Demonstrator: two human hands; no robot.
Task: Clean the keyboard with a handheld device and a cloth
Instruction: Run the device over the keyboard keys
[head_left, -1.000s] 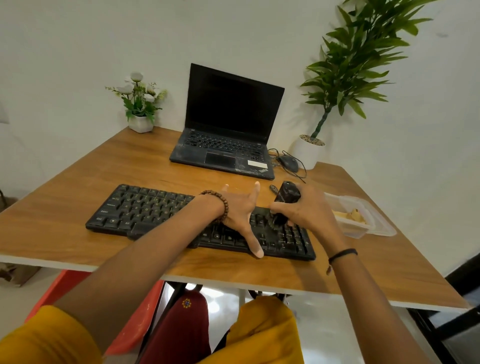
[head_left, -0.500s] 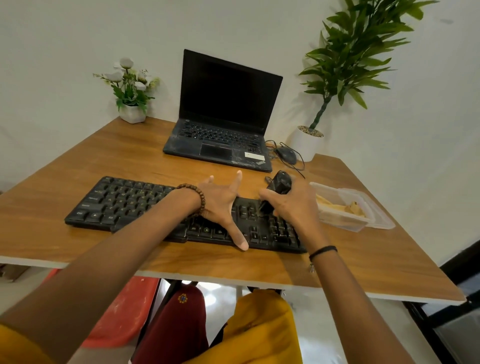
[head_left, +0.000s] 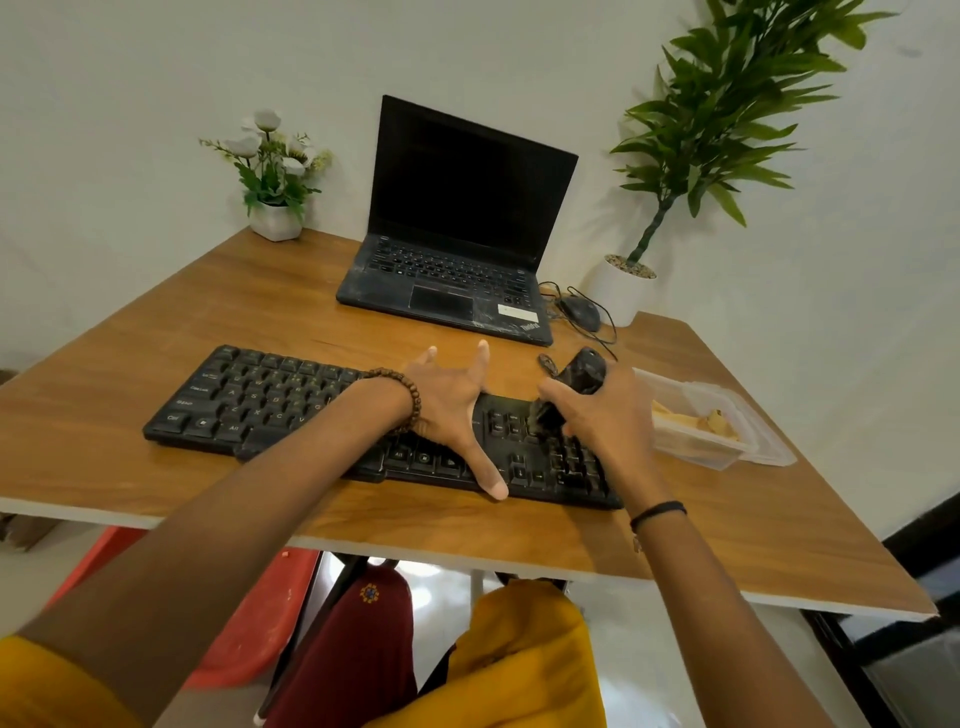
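Observation:
A black keyboard (head_left: 270, 400) lies across the wooden desk (head_left: 727, 530) near its front edge. My left hand (head_left: 452, 405) rests flat on the keyboard's middle, fingers spread wide, thumb at the front edge. My right hand (head_left: 608, 415) grips a small black handheld device (head_left: 582, 376), tilted, with its lower tip pressed on the keys at the right part of the keyboard. No cloth shows clearly.
An open black laptop (head_left: 457, 234) stands behind the keyboard. A wired mouse (head_left: 582, 312) and a tall potted plant (head_left: 628, 286) sit at the back right, a small flower pot (head_left: 275, 218) at the back left. A clear plastic container (head_left: 722, 421) lies right of the keyboard.
Both hands stay in the same place on the keyboard; the device's tip has shifted slightly over the right-hand keys. The view itself has moved a little.

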